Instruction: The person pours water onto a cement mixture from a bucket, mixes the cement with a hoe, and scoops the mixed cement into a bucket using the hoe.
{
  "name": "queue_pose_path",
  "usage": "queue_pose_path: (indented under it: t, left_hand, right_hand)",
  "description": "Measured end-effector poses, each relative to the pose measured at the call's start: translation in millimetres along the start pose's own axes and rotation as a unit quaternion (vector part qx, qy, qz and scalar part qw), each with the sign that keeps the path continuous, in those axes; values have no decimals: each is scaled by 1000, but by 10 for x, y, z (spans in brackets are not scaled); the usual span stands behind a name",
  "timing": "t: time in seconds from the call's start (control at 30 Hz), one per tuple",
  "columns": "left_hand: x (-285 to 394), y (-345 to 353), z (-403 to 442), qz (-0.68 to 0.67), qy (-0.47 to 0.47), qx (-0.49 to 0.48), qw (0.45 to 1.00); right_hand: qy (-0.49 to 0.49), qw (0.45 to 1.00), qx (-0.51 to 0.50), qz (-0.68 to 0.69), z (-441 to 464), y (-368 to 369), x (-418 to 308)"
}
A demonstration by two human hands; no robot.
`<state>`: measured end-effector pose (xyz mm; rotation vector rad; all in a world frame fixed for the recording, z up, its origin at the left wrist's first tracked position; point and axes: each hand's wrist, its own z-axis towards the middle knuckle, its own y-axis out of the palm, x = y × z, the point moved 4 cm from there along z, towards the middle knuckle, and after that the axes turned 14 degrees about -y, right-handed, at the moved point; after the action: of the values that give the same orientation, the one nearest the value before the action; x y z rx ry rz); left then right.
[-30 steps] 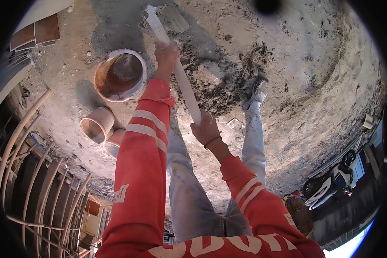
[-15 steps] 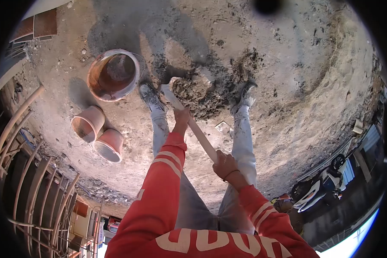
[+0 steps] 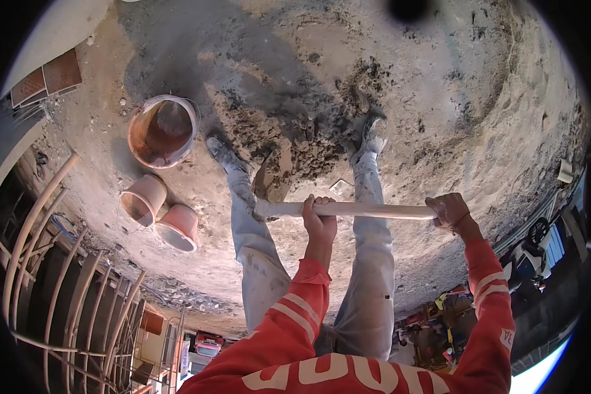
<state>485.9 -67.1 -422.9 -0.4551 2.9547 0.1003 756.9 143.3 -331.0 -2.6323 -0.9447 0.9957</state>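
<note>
Open ground [image 3: 453, 157] stretches right of the heap [image 3: 318, 154]; three buckets [image 3: 155, 190] block the left.

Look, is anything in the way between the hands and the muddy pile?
Yes, a bit. The right shin stands between the right hand and the muddy pile. A small flat pale piece lies between the left hand and the pile. Nothing visible blocks the blade of the hoe they hold.

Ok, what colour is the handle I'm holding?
The handle is a pale, whitish tan, best seen in the head view.
</note>
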Motion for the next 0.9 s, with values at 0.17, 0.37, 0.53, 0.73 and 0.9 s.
queue_pose_path:
  t: [0.17, 0.37, 0.53, 0.73, 0.9]
  left_hand:
    - [413, 201, 331, 214, 40, 142, 966]
    - [1037, 1727, 1657, 687, 182, 70, 700]
    - [15, 2937, 1007, 741, 207, -10, 639]
    - [-1281, 3586, 1432, 858, 351, -65, 369]
    - [-1307, 2861, 1603, 888, 336, -51, 309]
  right_hand:
    - [215, 956, 27, 198, -212, 285, -1384]
    - [230, 707, 273, 611, 1378, 125, -2428]
    - [255, 625, 461, 576, 1460, -125, -2363]
    - [289, 593, 494, 566, 1524, -163, -1093]
    - [287, 452, 480, 695, 1498, -33, -1394]
